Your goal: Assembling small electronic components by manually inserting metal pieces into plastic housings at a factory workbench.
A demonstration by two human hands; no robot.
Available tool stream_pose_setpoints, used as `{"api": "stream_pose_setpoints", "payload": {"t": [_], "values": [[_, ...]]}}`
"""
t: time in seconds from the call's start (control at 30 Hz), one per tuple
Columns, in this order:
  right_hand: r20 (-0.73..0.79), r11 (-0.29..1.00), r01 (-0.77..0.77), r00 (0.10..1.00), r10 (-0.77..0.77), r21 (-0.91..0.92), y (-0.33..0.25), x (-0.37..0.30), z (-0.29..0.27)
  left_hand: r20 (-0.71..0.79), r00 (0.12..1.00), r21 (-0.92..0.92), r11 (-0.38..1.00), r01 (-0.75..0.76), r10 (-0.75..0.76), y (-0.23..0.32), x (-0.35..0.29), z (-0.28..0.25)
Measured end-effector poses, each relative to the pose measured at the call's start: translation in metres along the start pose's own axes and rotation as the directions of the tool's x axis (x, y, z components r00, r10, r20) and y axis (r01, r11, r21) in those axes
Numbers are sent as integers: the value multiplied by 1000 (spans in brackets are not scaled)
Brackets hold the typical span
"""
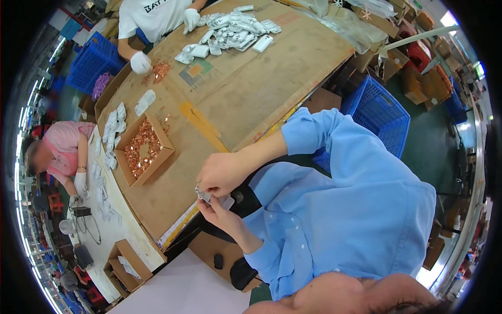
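Note:
My left hand (225, 217) holds a small pale plastic piece (227, 202) near the table edge, its fingers closed round it. Just above it, my right hand (226, 171) is bent with its fingertips closed at the piece's far end, where a small greyish part shows. Whether the right fingers pinch a separate small item is hidden. An open cardboard box (168, 148) of small shiny copper-coloured metal pieces (137, 159) stands to the left of my hands on the cardboard-covered table (261, 89).
White plastic housings (235, 31) lie heaped at the far side, by a co-worker's gloved hand (140, 63). More white pieces (112, 131) line the left edge, near another person in pink (65, 146). A blue crate (381, 118) stands at my right.

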State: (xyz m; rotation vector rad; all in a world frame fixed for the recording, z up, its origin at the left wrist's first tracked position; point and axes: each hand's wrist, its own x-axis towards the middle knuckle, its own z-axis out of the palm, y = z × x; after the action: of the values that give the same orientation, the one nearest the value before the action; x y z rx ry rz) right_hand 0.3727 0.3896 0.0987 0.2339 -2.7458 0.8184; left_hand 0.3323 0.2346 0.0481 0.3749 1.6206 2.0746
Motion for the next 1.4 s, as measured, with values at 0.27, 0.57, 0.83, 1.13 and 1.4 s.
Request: {"api": "stream_pose_setpoints", "payload": {"t": [0.27, 0.57, 0.83, 1.13, 1.4], "values": [[44, 999, -37, 998, 36, 31, -2, 1, -1, -29, 994, 95, 990, -106, 109, 3, -4, 5], [-14, 991, -24, 1000, 23, -134, -11, 2, 9, -66, 990, 210, 972, -109, 125, -4, -6, 0], [55, 963, 40, 998, -26, -267, -10, -2, 8, -73, 975, 192, 963, -191, 208, -4, -6, 10], [123, 952, 107, 990, -74, -286, -8, 5, 5, -76, 978, 282, 945, -167, 195, -4, -5, 0], [4, 973, -29, 1000, 31, -228, -14, -1, -4, -94, 989, 122, 987, -105, 116, -4, -4, 5]]}}
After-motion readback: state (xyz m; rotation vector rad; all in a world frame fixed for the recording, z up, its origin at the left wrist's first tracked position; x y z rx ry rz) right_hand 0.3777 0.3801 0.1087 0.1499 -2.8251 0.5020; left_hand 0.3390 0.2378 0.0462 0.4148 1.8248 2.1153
